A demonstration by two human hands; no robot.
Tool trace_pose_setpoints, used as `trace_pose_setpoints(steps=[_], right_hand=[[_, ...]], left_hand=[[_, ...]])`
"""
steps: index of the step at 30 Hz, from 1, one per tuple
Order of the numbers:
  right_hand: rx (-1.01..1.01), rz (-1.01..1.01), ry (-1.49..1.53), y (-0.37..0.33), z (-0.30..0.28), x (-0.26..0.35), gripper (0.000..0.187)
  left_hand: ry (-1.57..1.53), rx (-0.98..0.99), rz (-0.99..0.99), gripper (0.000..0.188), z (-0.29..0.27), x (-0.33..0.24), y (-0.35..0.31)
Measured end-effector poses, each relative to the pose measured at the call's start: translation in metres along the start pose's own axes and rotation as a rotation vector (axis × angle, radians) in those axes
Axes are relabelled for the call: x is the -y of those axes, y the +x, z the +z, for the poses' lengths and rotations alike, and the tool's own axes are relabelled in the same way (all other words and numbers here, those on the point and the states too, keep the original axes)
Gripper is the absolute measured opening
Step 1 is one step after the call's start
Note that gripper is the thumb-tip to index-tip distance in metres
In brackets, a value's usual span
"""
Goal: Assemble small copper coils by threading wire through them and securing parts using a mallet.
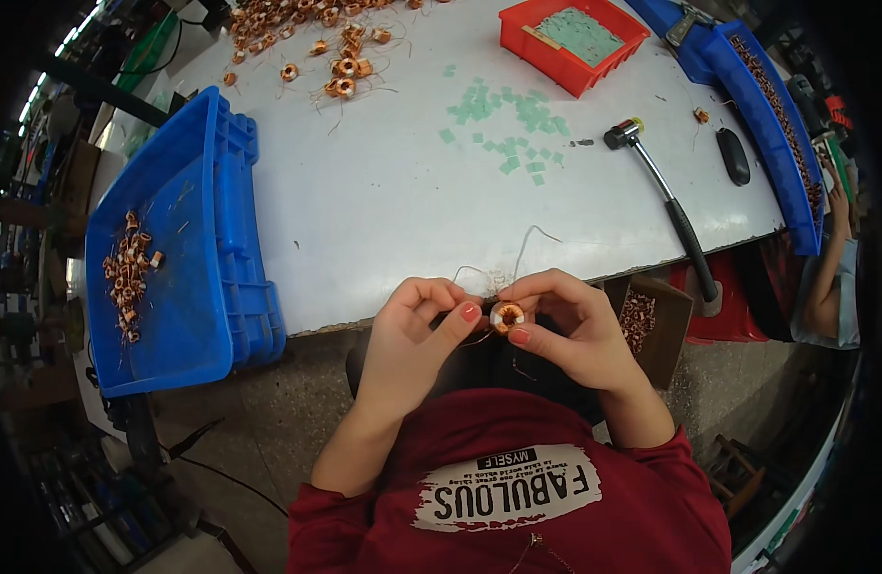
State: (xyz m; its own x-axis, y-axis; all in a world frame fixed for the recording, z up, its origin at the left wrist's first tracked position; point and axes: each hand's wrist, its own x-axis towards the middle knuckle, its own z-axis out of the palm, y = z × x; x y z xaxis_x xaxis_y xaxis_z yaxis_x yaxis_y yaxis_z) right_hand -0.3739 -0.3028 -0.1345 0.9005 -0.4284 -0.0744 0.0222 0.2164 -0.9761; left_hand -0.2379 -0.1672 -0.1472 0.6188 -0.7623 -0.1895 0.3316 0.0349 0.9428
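Just beyond the table's near edge, over my lap, my right hand (577, 330) pinches a small ring-shaped copper coil (507, 319) between thumb and forefinger. Its winding is orange-brown, with whitish patches on the ring and a dark hole in the middle. Thin wire ends stick out from it; one long end (519, 251) rises and bends over the tabletop. Close on the coil's left, my left hand (414, 337) is closed, thumb against the curled forefinger, at a thin wire of the coil. The exact pinch point is partly hidden by the fingers.
On the white table (364, 206) lie a heap of copper coils (350, 67), green square pieces (513, 115) and a hammer (666, 187). A red tray (575, 81) holds more green pieces. Blue bins (221, 239) flank both sides. A cardboard box (675, 330) stands below; another person's arm (828, 258) shows at right.
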Motion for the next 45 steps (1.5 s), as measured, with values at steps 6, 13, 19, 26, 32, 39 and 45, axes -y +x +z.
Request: trace_pose_setpoints(steps=[6, 13, 19, 26, 32, 39, 45], right_hand=[[0.057, 0.047, 0.229, -0.007, 0.005, -0.002, 0.047], [0.079, 0.058, -0.338, -0.015, 0.004, 0.019, 0.061], [0.137, -0.091, 0.108, 0.001, -0.015, -0.007, 0.045], [0.382, -0.244, -0.041, 0.001, -0.024, -0.009, 0.022], [0.350, -0.456, -0.156, -0.006, -0.020, -0.002, 0.037], [0.364, -0.653, -0.299, -0.020, -0.010, 0.007, 0.034], [0.388, -1.097, -0.872, -0.035, 0.019, 0.034, 0.020]], left_hand=[[-0.229, 0.191, -0.200, 0.045, 0.007, -0.014, -0.015], [-0.537, 0.474, -0.519, 0.040, -0.012, -0.008, -0.021], [-0.626, 0.566, -0.540, 0.034, -0.005, 0.012, -0.032], [-0.631, 0.629, -0.746, 0.030, -0.007, 0.010, -0.034], [-0.347, 0.622, -0.632, 0.030, 0.000, -0.002, -0.039], [-0.308, 0.502, -0.498, 0.031, 0.003, -0.001, -0.044], [-0.482, 0.456, -0.436, 0.031, -0.004, 0.010, -0.033]])
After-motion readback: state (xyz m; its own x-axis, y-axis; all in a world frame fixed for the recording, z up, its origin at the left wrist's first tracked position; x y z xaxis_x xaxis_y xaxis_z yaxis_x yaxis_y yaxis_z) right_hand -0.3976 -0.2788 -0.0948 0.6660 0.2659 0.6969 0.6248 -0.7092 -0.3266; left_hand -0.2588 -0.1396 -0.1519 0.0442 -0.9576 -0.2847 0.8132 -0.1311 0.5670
